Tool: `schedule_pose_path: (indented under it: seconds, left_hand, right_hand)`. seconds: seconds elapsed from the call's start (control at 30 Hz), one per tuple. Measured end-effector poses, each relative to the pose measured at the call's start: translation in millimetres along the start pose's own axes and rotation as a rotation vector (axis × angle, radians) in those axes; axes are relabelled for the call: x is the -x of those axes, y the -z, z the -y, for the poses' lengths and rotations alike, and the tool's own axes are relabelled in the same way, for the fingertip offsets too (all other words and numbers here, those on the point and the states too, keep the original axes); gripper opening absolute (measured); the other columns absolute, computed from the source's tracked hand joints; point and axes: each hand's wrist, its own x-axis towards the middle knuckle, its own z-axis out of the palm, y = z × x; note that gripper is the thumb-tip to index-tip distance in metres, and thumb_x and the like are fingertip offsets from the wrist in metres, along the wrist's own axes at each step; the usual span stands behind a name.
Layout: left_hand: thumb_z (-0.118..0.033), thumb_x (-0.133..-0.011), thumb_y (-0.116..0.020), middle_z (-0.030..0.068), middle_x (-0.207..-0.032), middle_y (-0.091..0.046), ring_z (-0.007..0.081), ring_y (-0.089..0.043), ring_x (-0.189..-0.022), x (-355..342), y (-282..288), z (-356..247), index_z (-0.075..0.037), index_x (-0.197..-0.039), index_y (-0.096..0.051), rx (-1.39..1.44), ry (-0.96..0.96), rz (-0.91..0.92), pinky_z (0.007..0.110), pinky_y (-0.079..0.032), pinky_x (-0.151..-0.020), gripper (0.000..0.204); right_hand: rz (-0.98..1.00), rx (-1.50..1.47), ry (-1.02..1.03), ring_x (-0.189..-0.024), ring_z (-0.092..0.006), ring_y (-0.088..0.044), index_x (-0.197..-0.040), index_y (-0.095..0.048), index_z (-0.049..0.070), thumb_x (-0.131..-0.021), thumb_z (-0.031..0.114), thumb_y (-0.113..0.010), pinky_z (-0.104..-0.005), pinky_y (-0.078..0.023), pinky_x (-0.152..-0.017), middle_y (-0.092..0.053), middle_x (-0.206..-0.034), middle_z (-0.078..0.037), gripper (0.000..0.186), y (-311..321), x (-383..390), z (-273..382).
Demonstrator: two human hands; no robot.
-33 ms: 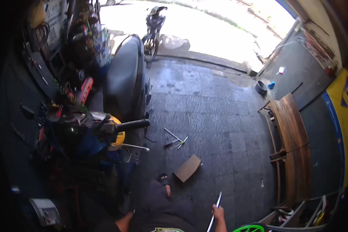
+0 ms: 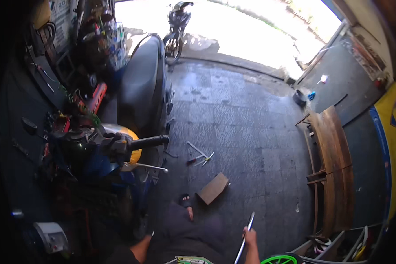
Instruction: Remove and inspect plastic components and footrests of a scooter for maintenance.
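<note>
My right hand, at the lower edge right of my leg, is closed around a long shiny metal rod. The rod slants upward, its upper end sticking out above the fist. My left hand is low beside my dark-clothed leg, close to the partly dismantled blue motorcycle. A small shiny tip shows by that hand, but its fingers are too dark to make out. Just ahead of my sandalled foot lies a brown wooden block or low stool.
T-handled wrenches lie on the tiled floor. A long black-seated motorcycle stands to the left. Along the right are a wooden bench and a grey sectioned bin. A green wheel is near my right hand.
My right hand and the rod have shifted slightly up and to the right. The surroundings have shifted slightly with the camera; my left hand stays low beside my leg.
</note>
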Motion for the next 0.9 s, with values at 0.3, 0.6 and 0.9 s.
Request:
schedule_pose_path:
  seconds: [0.3, 0.6, 0.9]
  left_hand:
    - [-0.028, -0.074, -0.064, 0.0274, -0.106, -0.066, 0.0415, -0.062, -0.106, 15.6, 40.7, -216.8, 0.004, -0.104, -0.063, 0.224, 0.059, -0.257, 0.045, -0.048, -0.092, 0.043]
    - [-0.022, -0.075, -0.066, 0.027, -0.11, -0.065, 0.0413, -0.062, -0.108, -1.4, -34.8, -328.2, 0.003, -0.111, -0.061, 0.5, 0.602, -0.492, 0.046, -0.048, -0.095, 0.044]
    - [-0.018, -0.079, -0.066, 0.0273, -0.096, -0.066, 0.0451, -0.063, -0.093, -30.8, 28.2, -431.3, -0.004, -0.109, -0.059, 0.297, 0.542, -0.547, 0.052, -0.05, -0.083, 0.034]
  right_hand:
    - [0.106, -0.111, 0.099, -0.049, -0.0133, -0.049, -0.084, -0.058, 0.005, -0.093, 0.026, -0.059, -0.0307, -0.037, -0.046, -0.052, -0.058, -0.003, 0.023, 49.2, -189.1, 253.7]
    - [0.454, 0.308, 0.159, -0.052, -0.0127, -0.049, -0.082, -0.058, 0.003, -0.094, 0.028, -0.059, -0.0294, -0.039, -0.049, -0.051, -0.065, -0.002, 0.028, -67.8, -466.1, 494.4]
    - [0.641, 0.941, 0.619, -0.094, -0.0424, -0.065, -0.094, -0.06, -0.002, -0.091, 0.044, -0.057, -0.0491, -0.049, -0.081, -0.067, -0.095, -0.026, 0.046, -320.5, -537.1, 569.6]
